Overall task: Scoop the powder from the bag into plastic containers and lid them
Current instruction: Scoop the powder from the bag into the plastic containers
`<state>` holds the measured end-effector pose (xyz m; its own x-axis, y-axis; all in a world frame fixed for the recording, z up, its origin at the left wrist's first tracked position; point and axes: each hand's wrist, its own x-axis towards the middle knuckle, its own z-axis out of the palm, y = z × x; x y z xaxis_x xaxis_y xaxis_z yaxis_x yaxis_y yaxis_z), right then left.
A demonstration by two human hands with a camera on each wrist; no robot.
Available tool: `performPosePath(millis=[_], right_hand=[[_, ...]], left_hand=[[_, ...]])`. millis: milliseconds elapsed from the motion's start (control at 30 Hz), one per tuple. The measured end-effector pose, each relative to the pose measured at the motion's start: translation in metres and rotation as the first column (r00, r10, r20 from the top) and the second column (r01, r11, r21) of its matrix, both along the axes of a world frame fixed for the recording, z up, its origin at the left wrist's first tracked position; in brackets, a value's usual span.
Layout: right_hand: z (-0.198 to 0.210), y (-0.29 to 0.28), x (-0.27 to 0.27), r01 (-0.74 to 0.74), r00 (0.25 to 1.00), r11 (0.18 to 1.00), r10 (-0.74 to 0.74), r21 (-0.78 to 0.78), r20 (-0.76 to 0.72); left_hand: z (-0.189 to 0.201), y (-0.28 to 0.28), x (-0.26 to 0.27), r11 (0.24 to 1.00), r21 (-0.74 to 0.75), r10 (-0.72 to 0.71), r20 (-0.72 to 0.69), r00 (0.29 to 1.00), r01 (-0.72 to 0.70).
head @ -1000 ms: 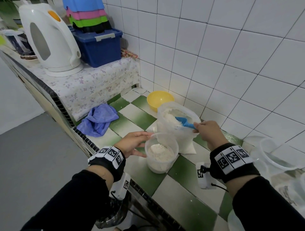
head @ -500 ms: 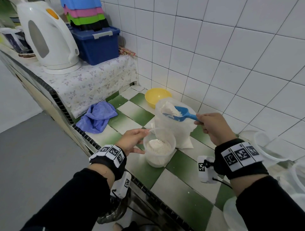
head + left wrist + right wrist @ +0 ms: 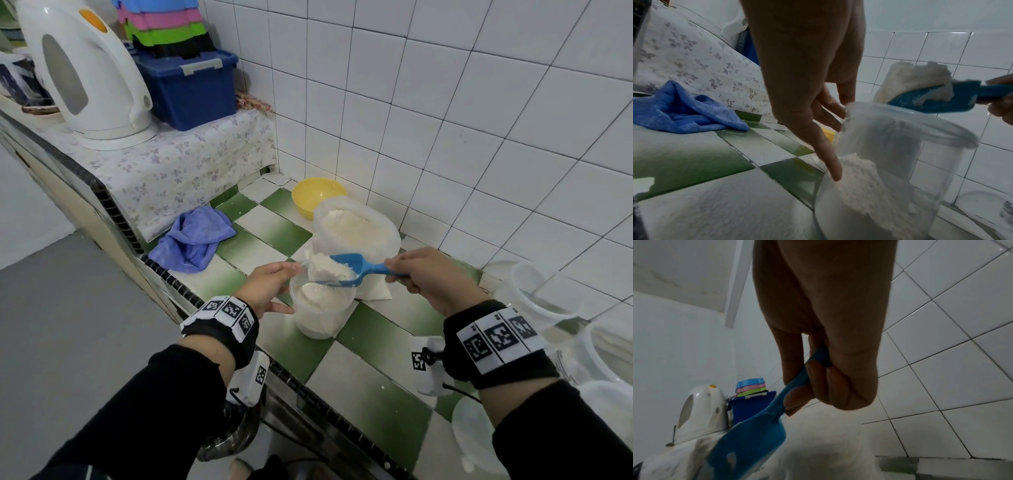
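A clear plastic container (image 3: 322, 315), partly filled with white powder, stands on the green-and-white tiled counter. Just behind it is the open powder bag (image 3: 356, 229). My right hand (image 3: 424, 277) grips the handle of a blue scoop (image 3: 356, 270). The scoop is heaped with powder and held over the container's rim. My left hand (image 3: 270, 284) touches the container's left side. In the left wrist view its fingers (image 3: 830, 104) lie straight at the rim and its thumb (image 3: 828, 154) lies against the container (image 3: 890, 162) wall. The right wrist view shows fingers curled round the scoop (image 3: 748, 443).
A yellow bowl (image 3: 317, 197) sits behind the bag by the wall. A blue cloth (image 3: 195, 240) lies to the left. A white kettle (image 3: 82, 75) and a blue box (image 3: 191, 85) stand on the raised shelf. Empty clear containers (image 3: 544, 291) and a lid (image 3: 476, 435) are at the right.
My right hand lifted the loaded scoop out of the bag and brought it toward me, over the container. My left hand stayed on the container.
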<state>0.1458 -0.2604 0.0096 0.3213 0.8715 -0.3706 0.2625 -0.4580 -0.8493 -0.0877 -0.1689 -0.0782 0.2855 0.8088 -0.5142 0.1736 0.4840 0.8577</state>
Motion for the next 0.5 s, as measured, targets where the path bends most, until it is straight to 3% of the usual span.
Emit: performPosePath(millis=[100, 200, 367, 433, 500], right_hand=[[-0.004, 0.000, -0.011, -0.048, 0.994, 0.999, 0.049, -0.008, 0.096], [-0.009, 0.003, -0.022, -0.146, 0.938, 0.989, 0.139, -0.001, 0.317], [-0.016, 0.005, -0.039, -0.391, 0.700, 0.920, 0.281, 0.023, 0.657], [-0.022, 0.004, -0.041, -0.484, 0.561, 0.875, 0.295, 0.017, 0.774], [-0.026, 0.004, -0.042, -0.539, 0.479, 0.842, 0.282, 0.025, 0.832]], left_hand=[[0.000, 0.000, -0.001, 1.000, -0.003, 0.003, 0.001, 1.000, -0.003], [0.003, -0.002, 0.000, 1.000, -0.002, -0.005, 0.017, 1.000, 0.005], [0.005, -0.002, 0.000, 1.000, -0.005, -0.003, 0.027, 1.000, 0.003], [0.006, -0.002, -0.001, 1.000, -0.007, -0.004, 0.031, 1.000, 0.005], [0.006, -0.001, -0.001, 1.000, -0.007, -0.007, 0.035, 0.999, 0.007]])
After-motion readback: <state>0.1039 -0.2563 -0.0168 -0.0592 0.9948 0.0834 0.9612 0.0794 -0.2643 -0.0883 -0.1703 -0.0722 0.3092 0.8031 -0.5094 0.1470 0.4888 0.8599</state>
